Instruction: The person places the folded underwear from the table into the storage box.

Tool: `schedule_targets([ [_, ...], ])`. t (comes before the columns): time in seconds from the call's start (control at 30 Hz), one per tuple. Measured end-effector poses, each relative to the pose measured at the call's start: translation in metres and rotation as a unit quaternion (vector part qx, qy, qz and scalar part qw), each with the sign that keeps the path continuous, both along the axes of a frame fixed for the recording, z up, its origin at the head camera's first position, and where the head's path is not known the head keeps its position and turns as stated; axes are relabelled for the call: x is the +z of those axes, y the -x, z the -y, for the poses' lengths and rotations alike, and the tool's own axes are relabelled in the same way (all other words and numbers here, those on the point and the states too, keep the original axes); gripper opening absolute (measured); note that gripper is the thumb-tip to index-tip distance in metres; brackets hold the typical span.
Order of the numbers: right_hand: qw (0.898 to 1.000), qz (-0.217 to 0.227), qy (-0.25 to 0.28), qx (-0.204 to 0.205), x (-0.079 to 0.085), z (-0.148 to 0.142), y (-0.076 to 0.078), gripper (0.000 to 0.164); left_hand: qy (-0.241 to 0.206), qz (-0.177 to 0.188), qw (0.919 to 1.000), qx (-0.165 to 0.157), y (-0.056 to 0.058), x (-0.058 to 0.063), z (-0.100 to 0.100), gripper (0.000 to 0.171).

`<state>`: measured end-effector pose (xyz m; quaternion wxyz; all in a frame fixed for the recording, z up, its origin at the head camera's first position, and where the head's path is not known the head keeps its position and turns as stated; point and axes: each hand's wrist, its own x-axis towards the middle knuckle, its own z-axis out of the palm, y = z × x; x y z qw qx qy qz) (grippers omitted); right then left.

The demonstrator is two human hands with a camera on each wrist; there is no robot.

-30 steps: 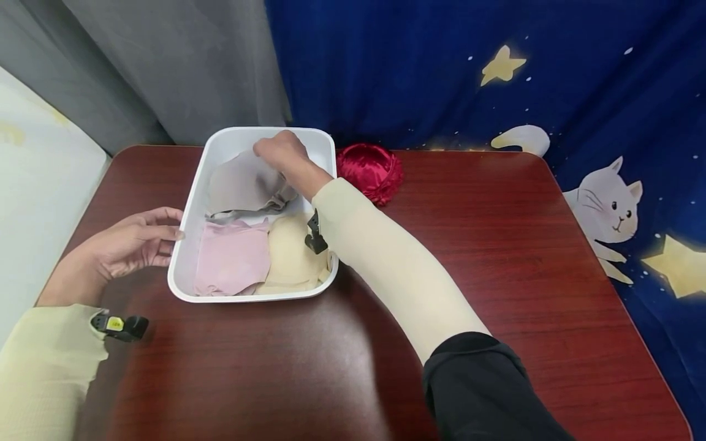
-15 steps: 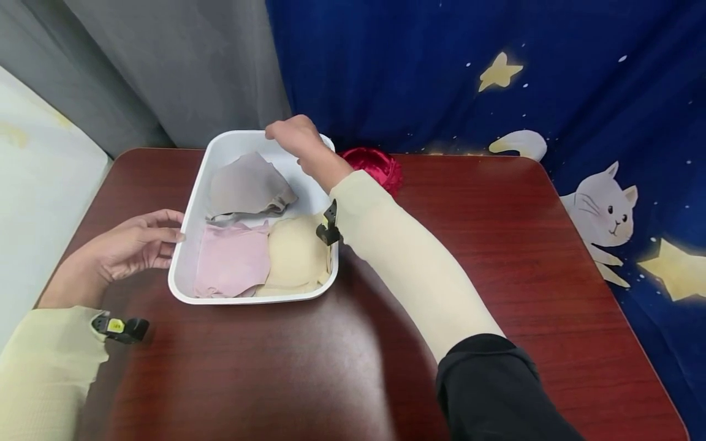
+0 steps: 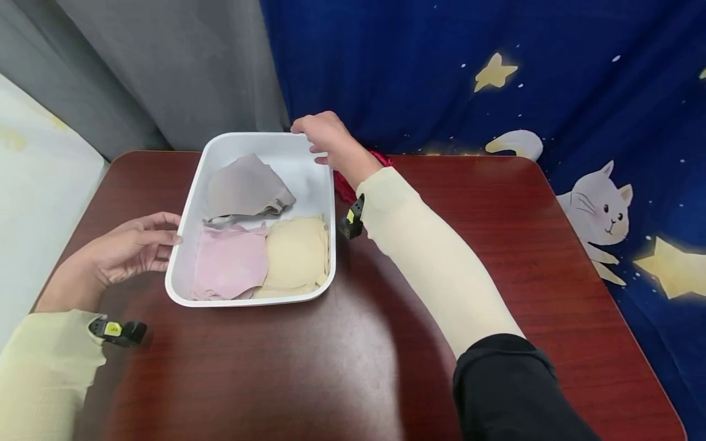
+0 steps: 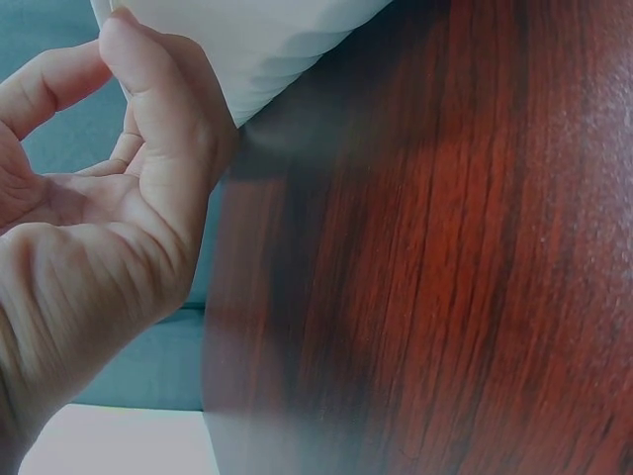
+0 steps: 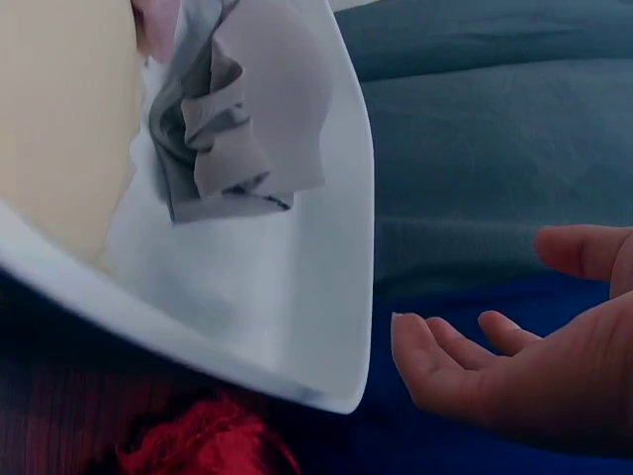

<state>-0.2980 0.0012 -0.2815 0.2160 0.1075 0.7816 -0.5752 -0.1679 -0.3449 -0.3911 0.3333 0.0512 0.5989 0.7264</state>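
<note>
A white plastic tray stands on the table in the head view. It holds a grey folded garment at the back, a pink folded garment at front left and a cream folded garment at front right. My left hand touches the outside of the tray's left wall with thumb and fingertips. Over the tray's back right corner reaches my right hand, its fingers loosely bent and holding nothing. A shiny red garment lies behind that corner, mostly hidden by the right forearm.
The reddish-brown wooden table extends to the right of the tray. Grey and blue curtains hang along its back edge. A white surface borders the left side.
My right hand has left the grey garment and moved right, over the tray's back right corner. The grey garment stays in the tray. My left hand stays at the tray's left side.
</note>
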Motion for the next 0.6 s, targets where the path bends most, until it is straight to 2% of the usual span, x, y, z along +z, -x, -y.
schedule_targets([
  [0.2,0.999,0.024,0.043,-0.001,-0.001,-0.019,0.004,0.063,-0.011,0.001,0.9999,-0.003,0.001,-0.001,0.0,0.031],
  [0.6,0.992,0.029,0.116,-0.028,-0.004,-0.05,0.009,0.061,-0.019,0.003,0.9998,-0.002,0.002,-0.002,0.003,0.031],
])
